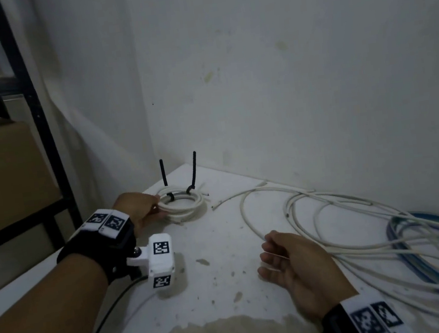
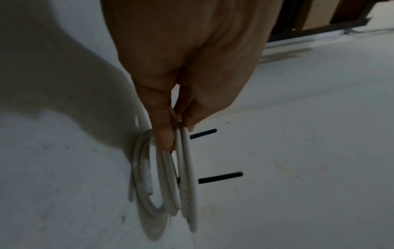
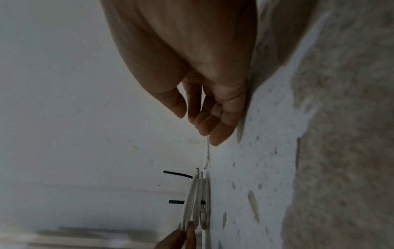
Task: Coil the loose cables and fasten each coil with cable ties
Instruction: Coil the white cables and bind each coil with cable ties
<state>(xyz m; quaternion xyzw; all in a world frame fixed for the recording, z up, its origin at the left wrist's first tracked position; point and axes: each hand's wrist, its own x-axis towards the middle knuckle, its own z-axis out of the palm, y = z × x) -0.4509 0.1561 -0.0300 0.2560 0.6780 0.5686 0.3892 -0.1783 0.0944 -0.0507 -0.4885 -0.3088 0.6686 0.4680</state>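
A small coil of white cable (image 1: 187,204) lies in the far corner of the white table (image 1: 223,251). Two black cable ties (image 1: 193,169) bind it, their tails sticking up. My left hand (image 1: 158,205) grips the coil's left side. In the left wrist view, thumb and fingers (image 2: 164,134) pinch the coil's loops (image 2: 187,176) beside the ties (image 2: 219,177). My right hand (image 1: 268,254) rests its edge on the table, fingers loosely curled and empty (image 3: 198,124). The right wrist view also shows the coil (image 3: 196,202) ahead.
Loose white cables (image 1: 328,208) sprawl over the right half of the table, with a blue cable (image 1: 427,226) at the far right. Walls close the corner behind. A black shelf frame (image 1: 38,119) with cardboard boxes (image 1: 1,176) stands left.
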